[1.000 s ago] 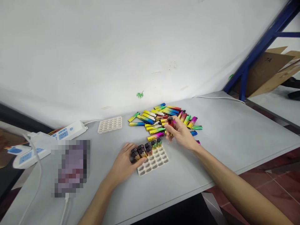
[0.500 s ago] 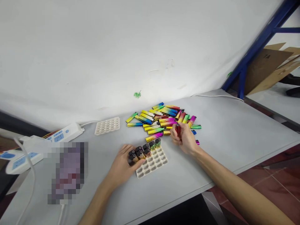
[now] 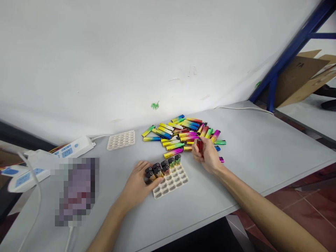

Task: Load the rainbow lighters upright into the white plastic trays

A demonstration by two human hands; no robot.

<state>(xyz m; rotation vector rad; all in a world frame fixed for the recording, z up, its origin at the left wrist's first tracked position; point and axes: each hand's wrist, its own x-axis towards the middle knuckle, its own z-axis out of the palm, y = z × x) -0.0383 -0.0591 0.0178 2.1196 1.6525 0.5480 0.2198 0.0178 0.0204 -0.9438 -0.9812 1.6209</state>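
Upright lighters (image 3: 165, 170) with black tops stand in the back rows of a white tray (image 3: 172, 189) full of oval slots. My left hand (image 3: 140, 182) curls round the tray's left end, its thumb along the near side beside the lighters. Its far fingers are partly hidden behind them. A red lighter (image 3: 200, 145) is upright in the closed fingers of my right hand (image 3: 207, 155), just right of the tray. Behind both hands spreads a loose pile of shiny lighters (image 3: 178, 134) in yellow, pink, blue, green and red.
Another white slotted tray (image 3: 121, 140) lies at the back left, near the wall. Power strips (image 3: 67, 150) with cables and a pixelated object (image 3: 77, 192) occupy the table's left side. Beyond the right edge are a blue metal frame (image 3: 273, 87) and cardboard boxes (image 3: 299, 80).
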